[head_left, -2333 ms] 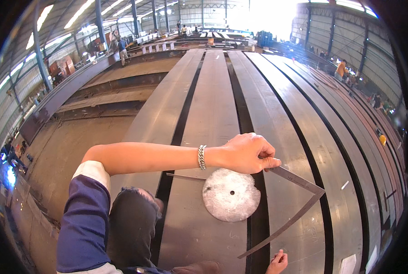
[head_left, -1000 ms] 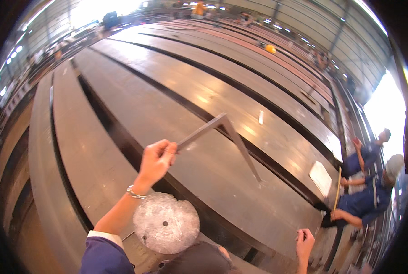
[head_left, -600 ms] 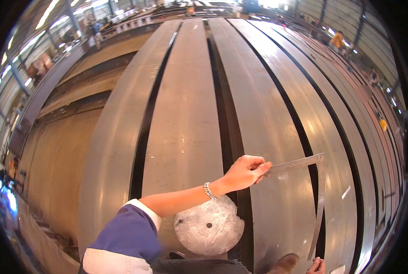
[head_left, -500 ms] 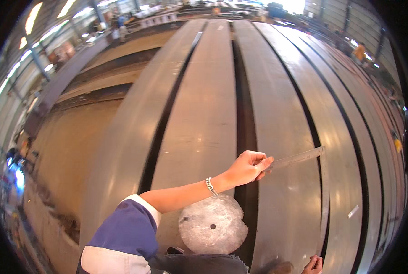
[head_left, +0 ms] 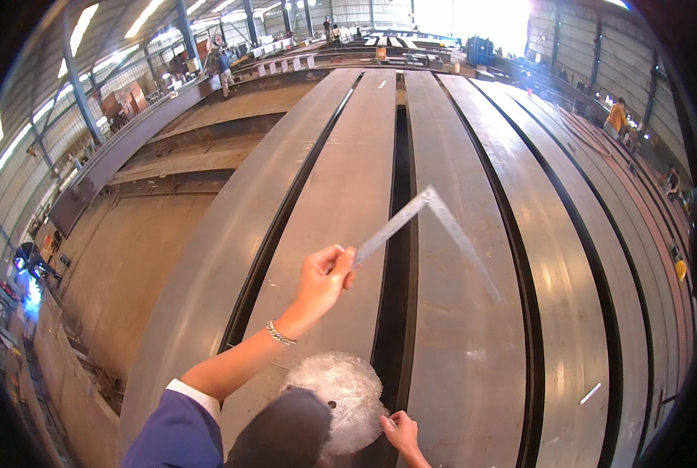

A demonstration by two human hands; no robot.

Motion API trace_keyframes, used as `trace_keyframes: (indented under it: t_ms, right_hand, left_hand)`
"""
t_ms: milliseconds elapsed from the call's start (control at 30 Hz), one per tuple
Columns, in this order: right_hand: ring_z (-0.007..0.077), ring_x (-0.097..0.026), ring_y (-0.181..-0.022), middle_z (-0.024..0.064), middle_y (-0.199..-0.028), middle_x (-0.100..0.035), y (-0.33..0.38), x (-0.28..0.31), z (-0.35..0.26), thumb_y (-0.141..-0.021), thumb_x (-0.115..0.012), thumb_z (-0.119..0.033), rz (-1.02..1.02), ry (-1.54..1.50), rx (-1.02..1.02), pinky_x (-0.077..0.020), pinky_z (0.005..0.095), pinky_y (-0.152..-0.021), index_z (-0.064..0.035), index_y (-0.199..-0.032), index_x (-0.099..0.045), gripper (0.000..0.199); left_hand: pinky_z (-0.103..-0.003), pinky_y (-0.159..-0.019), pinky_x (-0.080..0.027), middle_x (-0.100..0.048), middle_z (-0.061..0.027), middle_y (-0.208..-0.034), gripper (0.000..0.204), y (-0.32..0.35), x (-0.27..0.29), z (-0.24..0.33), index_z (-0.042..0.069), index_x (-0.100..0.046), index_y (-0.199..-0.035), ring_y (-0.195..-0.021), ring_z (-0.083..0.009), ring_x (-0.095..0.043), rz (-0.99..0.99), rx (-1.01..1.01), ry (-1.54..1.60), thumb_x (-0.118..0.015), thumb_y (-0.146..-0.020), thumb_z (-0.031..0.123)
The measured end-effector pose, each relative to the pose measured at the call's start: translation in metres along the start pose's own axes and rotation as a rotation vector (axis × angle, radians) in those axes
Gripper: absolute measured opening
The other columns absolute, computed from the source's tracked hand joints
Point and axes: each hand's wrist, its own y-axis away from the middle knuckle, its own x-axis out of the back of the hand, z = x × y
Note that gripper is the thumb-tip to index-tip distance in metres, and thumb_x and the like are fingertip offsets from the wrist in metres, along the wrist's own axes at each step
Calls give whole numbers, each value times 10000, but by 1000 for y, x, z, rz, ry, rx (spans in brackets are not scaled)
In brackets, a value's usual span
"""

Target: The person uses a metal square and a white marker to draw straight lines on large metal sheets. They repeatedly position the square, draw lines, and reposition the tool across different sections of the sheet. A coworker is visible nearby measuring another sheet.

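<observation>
My left hand (head_left: 326,281) is closed on one end of a thin metal try square (head_left: 395,223). The square is raised over the long steel beams, its corner pointing away from me, its other arm slanting down to the right and blurred at the tip. Low in the view, my right hand (head_left: 400,434) is by the right edge of a round, scuffed metal disc (head_left: 348,382). Its fingers are curled together; what they hold, if anything, is hidden. My dark-clothed knee (head_left: 282,433) covers part of the disc.
Long flat steel beams (head_left: 465,234) run away from me with dark gaps (head_left: 403,179) between them. A white stick (head_left: 590,393) lies on a beam to the right. Far left, a person bends beside a bright blue welding light (head_left: 32,296). Other people stand farther off.
My left hand has swung the square left and tilted it so its corner points up. My right hand has come left to the disc. The view has tipped upward.
</observation>
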Motion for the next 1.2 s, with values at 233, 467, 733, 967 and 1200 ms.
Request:
trace_keyframes:
  t_ms: [233, 467, 733, 967, 1200]
  right_hand:
    - [350, -677, -779, 164, -825, -686, 6, 7, 9, -823, -763, -347, 54, 5, 43, -526, 447, -733, -2, -1034, -638, 423]
    - [354, -590, -901, 172, -924, -570, 2, -5, -17, -865, -552, -56, -19, 274, 691, -522, 445, -784, 5, -1223, -586, 364]
    - [335, -633, -910, 159, -904, -633, -15, 87, -94, -901, -577, -117, -187, 490, 896, -533, 450, -779, -36, -1115, -640, 238]
    - [448, -646, -712, 237, -696, -631, -23, 114, -221, -789, -635, -111, -312, 521, 857, -519, 535, -642, -3, -803, -577, 123]
    - [432, -674, -771, 239, -751, -667, -70, -5, -172, -787, -648, -81, -182, 607, 635, -536, 504, -686, 3, -841, -631, 102]
  left_hand:
    - [-199, -490, -370, -565, 32, -628, 349, 44, 36, 10, 51, -651, -860, -538, -35, -491, 67, 135, -61, -570, -1032, 343]
    - [-179, -490, -348, -562, 48, -652, 357, 106, 61, 68, 79, -636, -873, -550, -18, -482, 158, 135, -203, -542, -1041, 379]
    - [-187, -469, -335, -538, 47, -624, 377, 141, 99, 97, 59, -635, -881, -531, -17, -459, 256, 71, -265, -527, -1048, 379]
    - [-203, -494, -328, -524, 53, -618, 331, 119, 105, 60, 55, -597, -835, -527, -33, -431, 317, -159, -194, -564, -1040, 313]
    - [-259, -523, -358, -522, 24, -570, 373, 120, 98, 79, 38, -571, -753, -539, -47, -464, 375, -115, -509, -627, -991, 320]
